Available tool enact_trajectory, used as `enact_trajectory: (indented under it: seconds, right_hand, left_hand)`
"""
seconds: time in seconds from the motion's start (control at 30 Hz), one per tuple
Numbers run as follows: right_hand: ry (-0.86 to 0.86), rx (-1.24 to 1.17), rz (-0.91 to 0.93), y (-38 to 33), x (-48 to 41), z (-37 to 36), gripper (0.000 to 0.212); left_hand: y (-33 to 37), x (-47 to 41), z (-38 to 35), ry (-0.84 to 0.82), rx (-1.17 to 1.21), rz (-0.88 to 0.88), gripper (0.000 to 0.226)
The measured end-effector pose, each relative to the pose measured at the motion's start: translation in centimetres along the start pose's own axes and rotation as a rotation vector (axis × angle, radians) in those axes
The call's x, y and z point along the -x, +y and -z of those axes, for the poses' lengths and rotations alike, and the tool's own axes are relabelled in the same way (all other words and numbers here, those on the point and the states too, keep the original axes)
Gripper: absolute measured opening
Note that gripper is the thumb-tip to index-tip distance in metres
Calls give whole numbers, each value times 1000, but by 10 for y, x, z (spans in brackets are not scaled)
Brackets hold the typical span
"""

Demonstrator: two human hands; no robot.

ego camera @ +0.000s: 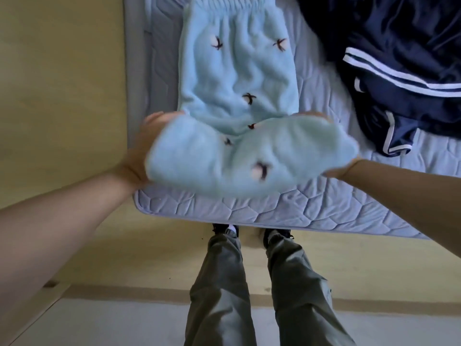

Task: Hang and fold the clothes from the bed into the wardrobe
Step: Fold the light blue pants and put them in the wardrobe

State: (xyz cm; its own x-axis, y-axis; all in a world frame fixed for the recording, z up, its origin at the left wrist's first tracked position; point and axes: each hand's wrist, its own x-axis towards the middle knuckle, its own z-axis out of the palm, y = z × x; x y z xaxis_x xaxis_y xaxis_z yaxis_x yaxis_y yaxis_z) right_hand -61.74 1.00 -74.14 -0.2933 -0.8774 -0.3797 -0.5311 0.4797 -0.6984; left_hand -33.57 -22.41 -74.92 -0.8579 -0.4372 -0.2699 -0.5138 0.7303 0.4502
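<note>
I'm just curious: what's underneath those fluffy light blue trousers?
The quilted mattress lies under the light blue trousers. Their lifted near end, held by the left hand and right hand, hides most of each hand.

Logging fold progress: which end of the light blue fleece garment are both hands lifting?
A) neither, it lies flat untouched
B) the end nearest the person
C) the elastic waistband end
B: the left hand and right hand hold the near end of the light blue garment raised, while its waistband lies flat on the bed.
</note>
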Motion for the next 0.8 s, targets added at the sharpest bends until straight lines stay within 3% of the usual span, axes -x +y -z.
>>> enact_trajectory:
  seconds: [0.07,0.17,0.23,0.4,0.6,0.73,0.8]
  right_hand:
    - [85,-54,-188,-10,-18,7,46]
    - [314,-399,-310,-29,-59,24,20]
    - [393,-599,-358,-33,-83,34,9]
    - [482,-769,-453,-25,-124,45,16]
    - [374,-874,-741,-18,-145,41,40]
    - [365,-1003,-732,-12,-135,36,54]
    - [258,-1141,-670,-6,-123,34,61]
  left_hand:
    - [3,-17,8,4,31,225,45]
    - [23,-51,28,279,376,346,30]
    - [30,-77,35,361,571,423,34]
    - [15,-125,26,450,881,625,38]
    - [-9,-149,8,268,517,900,62]
    - [-2,-151,8,168,422,964,75]
    - [-2,-145,7,155,430,999,78]
